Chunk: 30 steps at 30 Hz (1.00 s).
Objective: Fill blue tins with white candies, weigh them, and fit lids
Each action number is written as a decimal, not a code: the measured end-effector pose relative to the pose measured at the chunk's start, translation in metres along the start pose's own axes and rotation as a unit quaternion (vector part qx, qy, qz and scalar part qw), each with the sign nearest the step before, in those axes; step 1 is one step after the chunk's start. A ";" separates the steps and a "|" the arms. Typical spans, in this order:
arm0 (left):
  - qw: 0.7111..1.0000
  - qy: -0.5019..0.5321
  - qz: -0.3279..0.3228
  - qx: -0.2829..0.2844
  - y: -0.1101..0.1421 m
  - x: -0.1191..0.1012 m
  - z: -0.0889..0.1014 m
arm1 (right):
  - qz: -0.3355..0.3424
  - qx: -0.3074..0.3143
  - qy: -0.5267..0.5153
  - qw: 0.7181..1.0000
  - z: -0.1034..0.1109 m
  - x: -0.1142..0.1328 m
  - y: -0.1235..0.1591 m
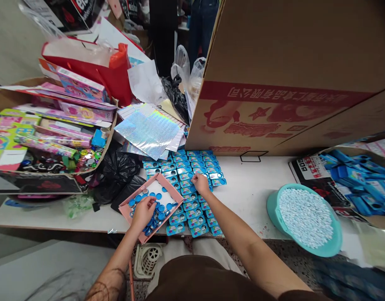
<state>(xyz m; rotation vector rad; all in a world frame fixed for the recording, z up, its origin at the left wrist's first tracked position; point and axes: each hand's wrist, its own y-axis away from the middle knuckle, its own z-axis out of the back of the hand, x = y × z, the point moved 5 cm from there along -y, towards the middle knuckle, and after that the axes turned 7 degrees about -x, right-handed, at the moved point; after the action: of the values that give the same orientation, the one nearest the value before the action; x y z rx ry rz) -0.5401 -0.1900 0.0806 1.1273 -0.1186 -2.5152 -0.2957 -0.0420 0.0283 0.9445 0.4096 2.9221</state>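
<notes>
My left hand [144, 211] is over the pink tray [170, 189], fingers curled among the loose round blue caps [161, 208]; I cannot tell whether they grip one. My right hand [199, 183] is nearly closed, thumb and fingertips drawn together over the rows of flat blue cases [198, 230]; anything pinched there is too small to make out. The cases lie on the white tabletop [249, 175], just right of the tray, in front of a big cardboard carton [293, 46].

Dark brown top [198, 278] — right sleeve [301, 295] short — with pale trousers [213, 248]; left hand [144, 211] and right hand [200, 184] bare.
</notes>
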 end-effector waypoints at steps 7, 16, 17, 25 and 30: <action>0.999 0.041 0.027 -0.011 -0.012 0.012 -0.009 | -0.060 -0.107 -0.253 0.960 0.029 -0.039 0.034; 0.998 0.012 -0.026 -0.052 -0.083 -0.040 -0.004 | -0.059 -0.051 -0.127 0.989 0.008 -0.042 0.073; 0.998 -0.009 -0.035 -0.053 -0.092 -0.050 -0.003 | -0.064 -0.042 -0.100 0.992 0.006 -0.038 0.070; 0.991 -0.125 -0.037 -0.038 -0.157 -0.077 -0.023 | -0.079 0.026 0.090 0.992 0.012 -0.019 0.058; 0.988 -0.142 -0.020 -0.050 -0.181 -0.071 -0.039 | -0.095 0.085 0.123 0.984 0.009 -0.014 0.056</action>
<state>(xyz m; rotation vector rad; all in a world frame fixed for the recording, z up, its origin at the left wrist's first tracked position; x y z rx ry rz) -0.5244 0.0070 0.0629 0.7354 -0.0463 -2.6714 -0.2768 -0.0959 0.0422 0.5219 0.7277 2.8672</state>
